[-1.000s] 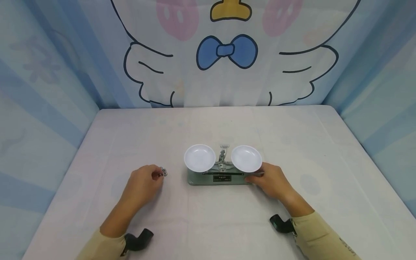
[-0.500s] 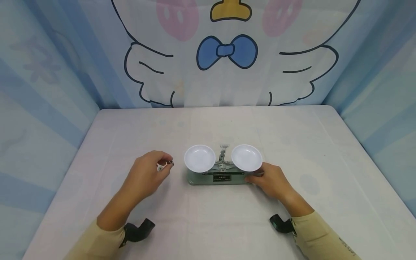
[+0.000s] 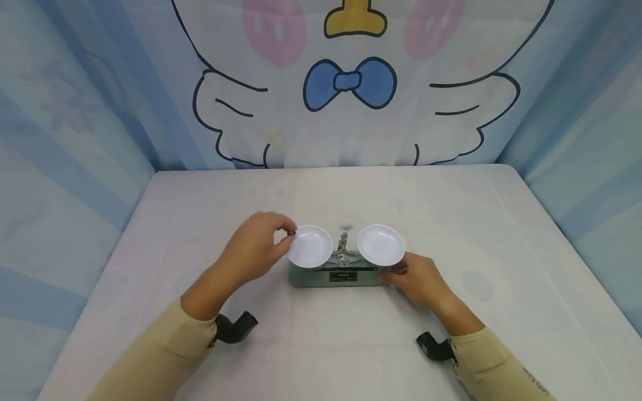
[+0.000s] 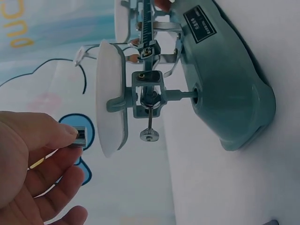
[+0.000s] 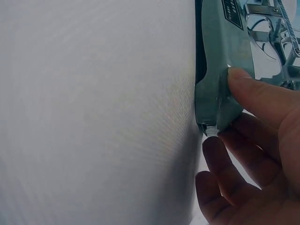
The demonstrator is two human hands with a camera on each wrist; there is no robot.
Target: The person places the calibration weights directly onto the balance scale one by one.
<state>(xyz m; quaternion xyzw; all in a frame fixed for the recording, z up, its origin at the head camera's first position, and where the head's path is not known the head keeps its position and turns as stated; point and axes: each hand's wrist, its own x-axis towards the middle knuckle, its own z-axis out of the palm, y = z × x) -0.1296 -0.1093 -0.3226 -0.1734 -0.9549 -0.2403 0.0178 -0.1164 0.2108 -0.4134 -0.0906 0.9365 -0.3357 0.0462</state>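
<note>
Fingers (image 4: 56, 133) of the left hand (image 3: 253, 248) pinched a small metal weight (image 4: 79, 137), held up just left of the balance scale's (image 3: 333, 273) left pan (image 3: 311, 246), right at its rim and clear of the white surface (image 3: 311, 345). In the middle of the scale, the pointer post (image 3: 344, 239) stood between the left pan and the right pan (image 3: 380, 245). At the scale's right end, the right hand (image 3: 418, 278) gripped the green base (image 5: 225, 70), thumb (image 5: 253, 89) pressed on top, the other fingers curled under its edge.
</note>
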